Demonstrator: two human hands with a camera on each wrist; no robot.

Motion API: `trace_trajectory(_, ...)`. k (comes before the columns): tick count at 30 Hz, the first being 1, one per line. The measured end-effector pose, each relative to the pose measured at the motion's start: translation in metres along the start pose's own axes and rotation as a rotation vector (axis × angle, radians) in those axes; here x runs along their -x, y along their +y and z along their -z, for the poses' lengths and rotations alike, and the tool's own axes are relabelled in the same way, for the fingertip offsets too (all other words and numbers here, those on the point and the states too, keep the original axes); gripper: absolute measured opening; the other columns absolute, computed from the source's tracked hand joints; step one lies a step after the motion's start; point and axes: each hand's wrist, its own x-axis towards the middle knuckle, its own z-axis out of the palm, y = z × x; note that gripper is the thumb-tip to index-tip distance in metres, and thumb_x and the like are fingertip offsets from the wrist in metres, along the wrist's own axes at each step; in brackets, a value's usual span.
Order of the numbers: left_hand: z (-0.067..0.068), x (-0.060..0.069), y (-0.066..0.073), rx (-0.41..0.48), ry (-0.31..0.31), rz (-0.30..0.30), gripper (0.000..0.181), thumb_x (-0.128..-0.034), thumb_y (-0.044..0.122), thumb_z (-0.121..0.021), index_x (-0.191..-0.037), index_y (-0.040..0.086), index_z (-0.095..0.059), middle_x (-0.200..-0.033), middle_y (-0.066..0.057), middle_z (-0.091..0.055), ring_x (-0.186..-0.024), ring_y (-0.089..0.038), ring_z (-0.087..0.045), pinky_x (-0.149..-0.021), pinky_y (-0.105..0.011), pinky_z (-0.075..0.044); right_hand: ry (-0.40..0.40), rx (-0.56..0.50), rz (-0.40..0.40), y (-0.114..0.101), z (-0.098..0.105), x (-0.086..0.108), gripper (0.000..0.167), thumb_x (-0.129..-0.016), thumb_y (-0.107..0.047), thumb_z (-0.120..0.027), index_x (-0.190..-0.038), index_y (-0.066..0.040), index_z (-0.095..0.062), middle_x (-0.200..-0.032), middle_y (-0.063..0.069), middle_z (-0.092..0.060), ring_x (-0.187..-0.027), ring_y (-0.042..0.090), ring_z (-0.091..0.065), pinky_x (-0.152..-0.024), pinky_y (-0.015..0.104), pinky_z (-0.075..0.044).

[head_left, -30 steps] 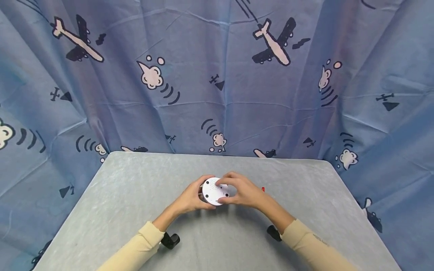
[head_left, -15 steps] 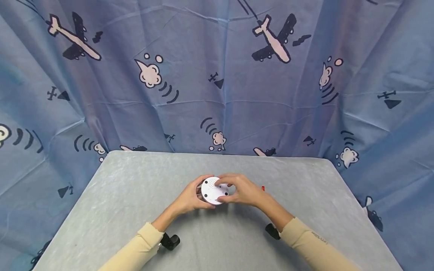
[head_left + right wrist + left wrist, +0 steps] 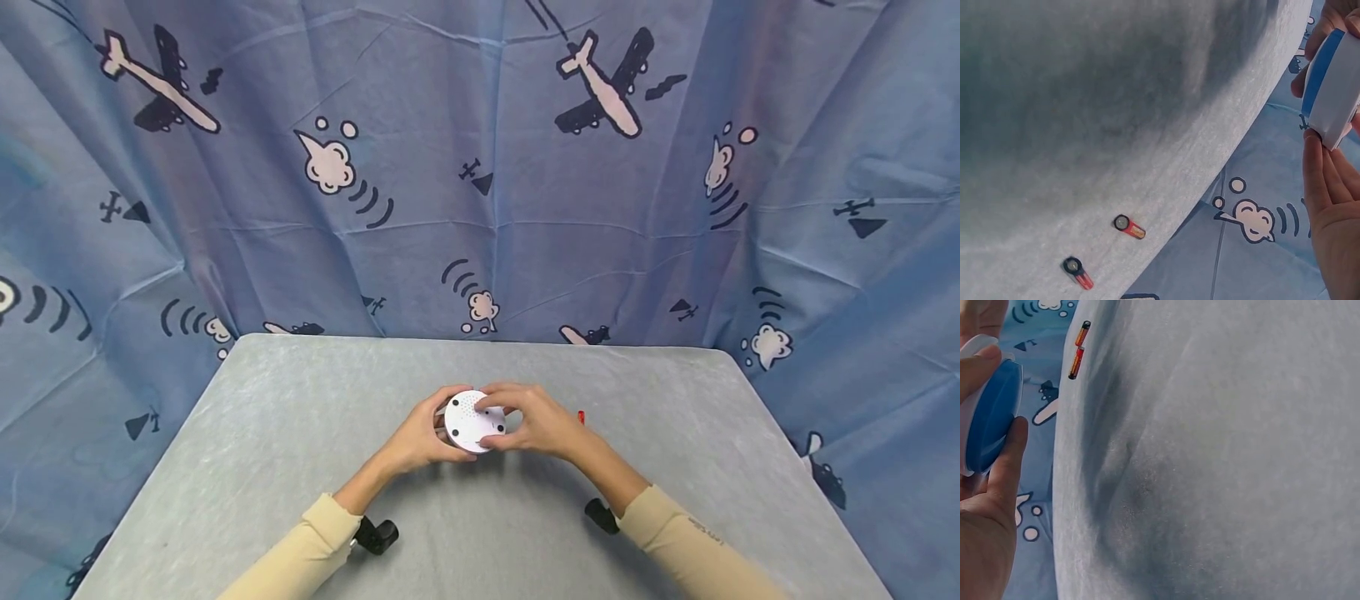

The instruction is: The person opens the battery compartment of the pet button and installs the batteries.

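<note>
A round white device (image 3: 467, 427) is held above the table, its back with small holes and dark round feet facing the head camera. Its other side is blue, as the left wrist view shows on the device (image 3: 996, 415). My left hand (image 3: 420, 433) grips its left rim, thumb below and fingers above and behind. Across its right part, my right hand (image 3: 536, 421) holds it with curled fingers, thumb and a fingertip on the back. In the right wrist view, fingers of the right hand (image 3: 1335, 194) touch the device's edge. What kind of device it is, I cannot tell.
Two small red-and-black batteries (image 3: 1083, 333) (image 3: 1129, 226) lie near the edge of the grey-covered table (image 3: 300, 400). Only a bit of red battery (image 3: 581, 417) shows beyond my right wrist. A blue patterned curtain (image 3: 480, 167) hangs behind the table.
The head view has shifted very slightly. Both hands keep their hold on the white device, with hardly any movement of the fingers.
</note>
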Motion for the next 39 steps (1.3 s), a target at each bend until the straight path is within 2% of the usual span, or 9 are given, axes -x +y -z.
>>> trace_trajectory(5,-0.0001,0.001,-0.0009,0.018,-0.005,0.008,0.095,-0.0678,-0.017,-0.086,-0.149,-0.005,-0.038,-0.142,-0.022,-0.046,-0.117,-0.031,-0.058,-0.09,-0.038,-0.054,0.006,-0.028,-0.002,0.0025,-0.0015,0.0017,0.045,-0.081,-0.019,-0.089,-0.121,-0.009,-0.073,-0.13,0.011,-0.065,-0.116,0.024,-0.062,-0.086,0.035,-0.056)
trace_trajectory(9,0.0002,0.0019,-0.0001,0.023,-0.008,0.016,0.095,-0.0681,-0.017,-0.086,-0.149,-0.004,-0.038,-0.142,-0.022,-0.046,-0.116,-0.031,-0.059,-0.09,-0.037,-0.055,0.003,-0.047,-0.001,0.0032,-0.0013,0.0016,0.043,-0.082,-0.016,-0.087,-0.122,-0.008,-0.072,-0.129,0.009,-0.066,-0.115,0.023,-0.062,-0.087,0.036,-0.056)
trace_trajectory(13,0.0005,0.0028,0.0009,0.017,-0.006,0.026,0.095,-0.0682,-0.017,-0.086,-0.149,-0.004,-0.038,-0.141,-0.021,-0.046,-0.116,-0.031,-0.059,-0.089,-0.037,-0.055,-0.011,-0.04,0.002,0.0022,-0.0008,0.0009,0.045,-0.082,-0.019,-0.088,-0.123,-0.008,-0.071,-0.129,0.008,-0.066,-0.114,0.022,-0.062,-0.087,0.036,-0.056)
trace_trajectory(19,-0.0001,0.0021,0.0004,-0.004,-0.009,0.02,0.096,-0.0675,-0.017,-0.086,-0.149,-0.006,-0.037,-0.141,-0.02,-0.047,-0.116,-0.031,-0.059,-0.09,-0.037,-0.054,-0.011,0.037,0.049,-0.0001,-0.0018,-0.0008,0.044,-0.08,-0.021,-0.088,-0.12,-0.007,-0.073,-0.127,0.012,-0.067,-0.11,0.023,-0.065,-0.083,0.037,-0.057)
trace_trajectory(26,-0.0012,0.0032,-0.0024,0.0,0.0,0.031,0.094,-0.0665,-0.019,-0.085,-0.148,-0.005,-0.04,-0.141,-0.021,-0.048,-0.114,-0.031,-0.059,-0.089,-0.037,-0.055,-0.029,0.116,0.109,-0.0018,-0.0074,-0.0043,0.034,-0.08,-0.016,-0.084,-0.112,-0.009,-0.074,-0.124,0.013,-0.068,-0.114,0.027,-0.064,-0.091,0.039,-0.054)
trace_trajectory(34,-0.0008,0.0045,-0.0004,-0.015,-0.009,0.039,0.093,-0.0676,-0.016,-0.086,-0.148,-0.005,-0.041,-0.14,-0.021,-0.049,-0.114,-0.03,-0.06,-0.088,-0.036,-0.055,-0.049,0.088,0.065,-0.0032,-0.0055,-0.0028,0.038,-0.081,-0.019,-0.085,-0.115,-0.01,-0.074,-0.127,0.015,-0.067,-0.117,0.027,-0.063,-0.087,0.039,-0.056)
trace_trajectory(39,-0.0005,0.0053,0.0008,-0.035,-0.014,0.04,0.093,-0.0677,-0.015,-0.087,-0.148,-0.005,-0.041,-0.14,-0.021,-0.049,-0.115,-0.031,-0.06,-0.088,-0.035,-0.055,-0.058,0.083,0.072,-0.0024,-0.0051,-0.0021,0.039,-0.081,-0.02,-0.085,-0.117,-0.009,-0.075,-0.127,0.016,-0.066,-0.117,0.027,-0.063,-0.087,0.039,-0.056)
